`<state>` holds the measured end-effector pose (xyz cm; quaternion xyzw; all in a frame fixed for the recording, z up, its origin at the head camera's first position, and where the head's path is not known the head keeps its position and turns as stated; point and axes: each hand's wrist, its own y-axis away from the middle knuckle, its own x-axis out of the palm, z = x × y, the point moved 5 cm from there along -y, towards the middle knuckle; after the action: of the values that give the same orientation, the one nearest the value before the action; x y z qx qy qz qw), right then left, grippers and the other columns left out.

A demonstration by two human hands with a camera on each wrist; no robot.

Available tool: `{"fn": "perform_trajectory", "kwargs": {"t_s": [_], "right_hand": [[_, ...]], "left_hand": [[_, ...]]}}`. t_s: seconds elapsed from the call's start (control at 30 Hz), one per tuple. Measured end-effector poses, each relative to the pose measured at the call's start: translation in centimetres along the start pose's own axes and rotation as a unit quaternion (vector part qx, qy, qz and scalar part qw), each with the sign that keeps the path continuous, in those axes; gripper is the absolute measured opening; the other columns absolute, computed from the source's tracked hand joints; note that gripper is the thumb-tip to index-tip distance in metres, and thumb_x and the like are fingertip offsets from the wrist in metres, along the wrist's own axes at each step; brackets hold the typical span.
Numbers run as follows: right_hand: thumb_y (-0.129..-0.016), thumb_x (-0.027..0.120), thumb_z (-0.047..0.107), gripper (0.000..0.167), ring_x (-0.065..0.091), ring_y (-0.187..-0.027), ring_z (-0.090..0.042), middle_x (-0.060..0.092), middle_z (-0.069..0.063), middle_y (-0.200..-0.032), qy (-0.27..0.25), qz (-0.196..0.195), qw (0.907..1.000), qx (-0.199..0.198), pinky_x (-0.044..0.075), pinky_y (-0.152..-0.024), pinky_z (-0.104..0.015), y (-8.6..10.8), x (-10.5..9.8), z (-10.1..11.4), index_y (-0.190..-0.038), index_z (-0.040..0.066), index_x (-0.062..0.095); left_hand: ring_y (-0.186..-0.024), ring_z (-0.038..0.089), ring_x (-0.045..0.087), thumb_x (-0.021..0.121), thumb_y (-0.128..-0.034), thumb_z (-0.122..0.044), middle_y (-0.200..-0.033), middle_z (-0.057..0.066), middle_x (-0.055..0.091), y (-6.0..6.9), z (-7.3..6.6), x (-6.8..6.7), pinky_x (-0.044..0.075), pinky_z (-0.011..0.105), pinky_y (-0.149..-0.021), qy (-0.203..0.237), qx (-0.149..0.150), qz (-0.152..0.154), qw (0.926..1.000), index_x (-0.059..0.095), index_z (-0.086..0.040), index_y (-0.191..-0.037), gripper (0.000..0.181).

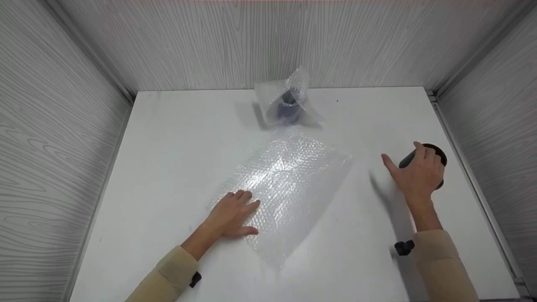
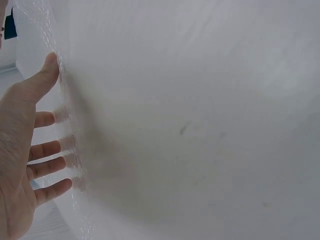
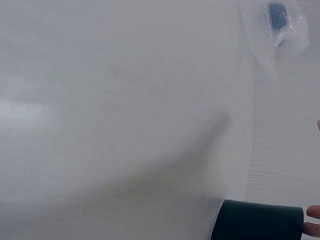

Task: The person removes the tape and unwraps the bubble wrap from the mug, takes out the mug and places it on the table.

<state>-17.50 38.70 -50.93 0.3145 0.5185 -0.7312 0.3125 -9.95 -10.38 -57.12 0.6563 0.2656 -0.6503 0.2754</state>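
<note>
A sheet of clear bubble wrap lies flat on the white table, turned diagonally. My left hand rests on its left edge with fingers spread; in the left wrist view the left fingertips touch the plastic. At the right, my right hand is over a dark green, cup-like cylinder that stands on the table. Its thumb sticks out well away from the cylinder, while its fingertips are at the rim. The hand hides much of the cylinder in the head view.
Near the back edge stands a bluish-purple item with a dark top, loosely wrapped in bubble wrap. Wood-grain panels enclose the table at the back and both sides.
</note>
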Motion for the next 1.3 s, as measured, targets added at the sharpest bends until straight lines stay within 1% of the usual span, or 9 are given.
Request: {"fn": "perform_trajectory", "kwargs": {"t_s": [0.13, 0.27, 0.43, 0.57, 0.67, 0.8, 1.0, 1.3], "right_hand": [[-0.076, 0.078, 0.069, 0.091, 0.065, -0.104, -0.052, 0.07, -0.03, -0.118, -0.001, -0.008, 0.9994, -0.032, 0.054, -0.087, -0.062, 0.1, 0.6, 1.9, -0.131, -0.002, 0.064], [-0.076, 0.079, 0.069, 0.091, 0.065, -0.104, -0.051, 0.069, -0.03, -0.119, -0.012, 0.007, 0.9988, -0.047, 0.054, -0.089, -0.062, 0.3, 1.2, 3.5, -0.132, -0.002, 0.064], [-0.077, 0.08, 0.069, 0.09, 0.066, -0.103, -0.05, 0.069, -0.028, -0.12, -0.014, 0.023, 0.9971, -0.07, 0.055, -0.086, -0.06, 0.7, 2.2, 5.3, -0.132, 0.0, 0.064], [-0.078, 0.079, 0.069, 0.088, 0.067, -0.101, -0.049, 0.07, -0.026, -0.119, -0.015, 0.029, 0.9955, -0.089, 0.055, -0.084, -0.06, 1.0, 2.8, 6.7, -0.132, 0.001, 0.065], [-0.078, 0.079, 0.068, 0.086, 0.068, -0.101, -0.048, 0.07, -0.025, -0.119, -0.029, 0.036, 0.9941, -0.098, 0.055, -0.085, -0.06, 1.1, 3.1, 7.8, -0.132, 0.002, 0.066], [-0.079, 0.079, 0.068, 0.085, 0.067, -0.104, -0.048, 0.07, -0.024, -0.119, -0.044, 0.052, 0.9921, -0.106, 0.054, -0.088, -0.061, 1.2, 3.3, 9.0, -0.133, 0.003, 0.066], [-0.081, 0.078, 0.067, 0.085, 0.067, -0.108, -0.047, 0.069, -0.024, -0.121, -0.048, 0.079, 0.9888, -0.117, 0.055, -0.092, -0.06, 1.2, 4.1, 10.5, -0.135, 0.004, 0.064], [-0.082, 0.078, 0.065, 0.083, 0.067, -0.111, -0.046, 0.069, -0.023, -0.122, -0.056, 0.109, 0.9846, -0.124, 0.055, -0.092, -0.059, 1.1, 5.2, 12.3, -0.137, 0.005, 0.063]], "left_hand": [[-0.126, 0.031, 0.062, 0.065, -0.0874, -0.076, -0.136, 0.013, 0.064, 0.8, 0.4, -0.1, 0.058, 0.046, -0.099, -0.001, -0.009, -0.001, 1.0, 0.061, -0.017, -0.142, 0.08], [-0.125, 0.031, 0.062, 0.068, -0.0854, -0.075, -0.134, 0.012, 0.063, 1.9, 0.8, -0.3, 0.058, 0.046, -0.097, 0.001, -0.021, -0.005, 0.9998, 0.062, -0.017, -0.14, 0.08], [-0.123, 0.031, 0.062, 0.074, -0.0822, -0.072, -0.133, 0.012, 0.063, 3.6, 1.6, -0.4, 0.058, 0.046, -0.095, 0.012, -0.042, -0.006, 0.999, 0.062, -0.017, -0.138, 0.079], [-0.123, 0.032, 0.063, 0.076, -0.0815, -0.069, -0.133, 0.012, 0.063, 5.0, 2.4, -0.2, 0.059, 0.048, -0.095, 0.02, -0.067, -0.004, 0.9976, 0.063, -0.018, -0.138, 0.078], [-0.124, 0.033, 0.064, 0.076, -0.0817, -0.069, -0.134, 0.012, 0.064, 6.0, 3.0, -0.1, 0.059, 0.049, -0.096, 0.024, -0.087, 0.001, 0.996, 0.064, -0.019, -0.139, 0.077], [-0.125, 0.033, 0.065, 0.076, -0.0818, -0.069, -0.134, 0.012, 0.064, 7.2, 3.7, -0.2, 0.06, 0.051, -0.097, 0.019, -0.104, 0.006, 0.9943, 0.064, -0.019, -0.139, 0.076], [-0.122, 0.034, 0.065, 0.077, -0.0798, -0.067, -0.133, 0.012, 0.065, 9.0, 4.8, -0.3, 0.06, 0.051, -0.094, 0.015, -0.128, 0.003, 0.9916, 0.066, -0.018, -0.137, 0.076], [-0.119, 0.036, 0.063, 0.08, -0.0784, -0.061, -0.131, 0.014, 0.064, 11.3, 6.7, -0.1, 0.059, 0.053, -0.091, 0.037, -0.169, 0.004, 0.985, 0.068, -0.015, -0.134, 0.073]]}}
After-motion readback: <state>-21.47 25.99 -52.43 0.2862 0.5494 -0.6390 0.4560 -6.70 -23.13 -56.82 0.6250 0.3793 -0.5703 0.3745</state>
